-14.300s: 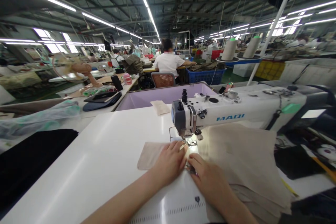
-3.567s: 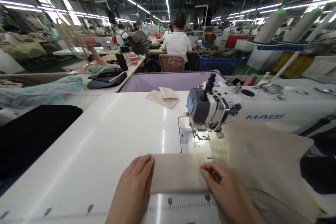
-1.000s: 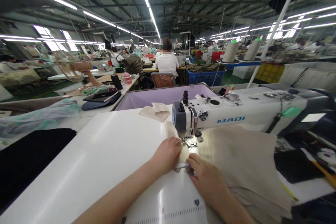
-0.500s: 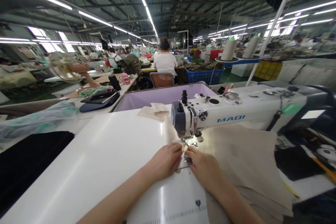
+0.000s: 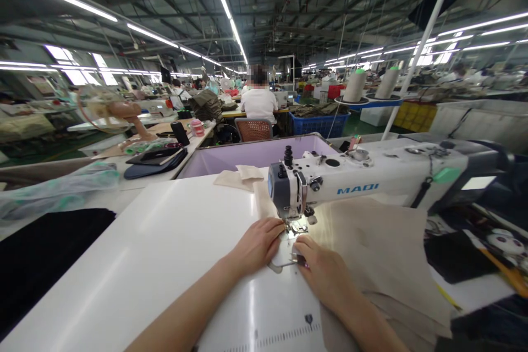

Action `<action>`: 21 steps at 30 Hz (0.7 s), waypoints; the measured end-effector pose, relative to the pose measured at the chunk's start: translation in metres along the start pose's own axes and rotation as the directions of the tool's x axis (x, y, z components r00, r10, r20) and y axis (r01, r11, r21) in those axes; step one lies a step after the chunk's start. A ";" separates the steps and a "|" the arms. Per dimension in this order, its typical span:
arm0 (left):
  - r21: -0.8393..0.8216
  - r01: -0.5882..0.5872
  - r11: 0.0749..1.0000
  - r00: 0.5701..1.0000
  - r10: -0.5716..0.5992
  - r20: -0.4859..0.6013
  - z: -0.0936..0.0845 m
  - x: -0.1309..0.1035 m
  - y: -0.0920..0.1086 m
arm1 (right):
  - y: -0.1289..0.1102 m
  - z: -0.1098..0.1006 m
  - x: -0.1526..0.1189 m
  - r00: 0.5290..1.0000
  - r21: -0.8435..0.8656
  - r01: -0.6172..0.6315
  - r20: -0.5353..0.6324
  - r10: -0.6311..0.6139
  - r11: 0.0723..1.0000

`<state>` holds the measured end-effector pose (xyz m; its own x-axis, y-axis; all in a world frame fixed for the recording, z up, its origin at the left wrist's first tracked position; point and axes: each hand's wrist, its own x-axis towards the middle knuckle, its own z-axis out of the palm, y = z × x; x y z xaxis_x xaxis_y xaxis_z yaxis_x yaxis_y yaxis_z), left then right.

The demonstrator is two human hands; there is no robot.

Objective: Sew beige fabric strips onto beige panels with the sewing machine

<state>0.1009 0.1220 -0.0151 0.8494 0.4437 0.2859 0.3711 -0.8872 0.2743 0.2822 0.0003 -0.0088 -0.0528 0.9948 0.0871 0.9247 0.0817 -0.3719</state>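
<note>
A white sewing machine [image 5: 357,173] stands over the white table, its lit presser foot [image 5: 297,227] just beyond my hands. My left hand [image 5: 259,245] is at the left of the foot, fingers together and bent down; what they pinch is hidden. A narrow beige fabric strip [image 5: 264,201] runs behind those fingertips. In my right hand [image 5: 324,264], curled in front of the foot, is a pair of small metal thread snips [image 5: 297,258], tips pointing left and mostly covered by the fingers. Beige fabric [image 5: 379,247] spreads to the right, partly under my right forearm.
Small beige pieces [image 5: 239,177] lie at the table's back edge, before a lilac bin [image 5: 247,154]. Thread cones [image 5: 355,87] stand behind the machine. Black cloth [image 5: 53,258] lies at left. A person in white [image 5: 259,102] sits ahead, facing away.
My hands, close together at the presser foot before, have parted. My right hand has drawn slightly back toward me with the snips, showing more of the needle plate. The view has shifted slightly.
</note>
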 end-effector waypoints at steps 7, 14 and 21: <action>0.042 0.011 0.999 0.999 -0.013 0.036 0.000 0.000 0.001 | -0.001 0.001 -0.001 1.000 0.003 -0.005 0.002 0.005 1.000; 0.073 0.009 0.997 1.000 -0.010 0.020 -0.002 0.002 0.002 | 0.001 0.004 0.000 1.000 0.021 0.001 -0.023 0.000 1.000; 0.175 0.074 0.982 0.996 -0.082 0.039 -0.005 0.004 0.006 | -0.001 0.002 0.001 1.000 0.019 -0.007 -0.026 0.008 1.000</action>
<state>0.1049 0.1194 -0.0075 0.8299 0.5098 0.2266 0.4930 -0.8603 0.1300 0.2804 0.0012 -0.0102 -0.0361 0.9935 0.1080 0.9176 0.0758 -0.3902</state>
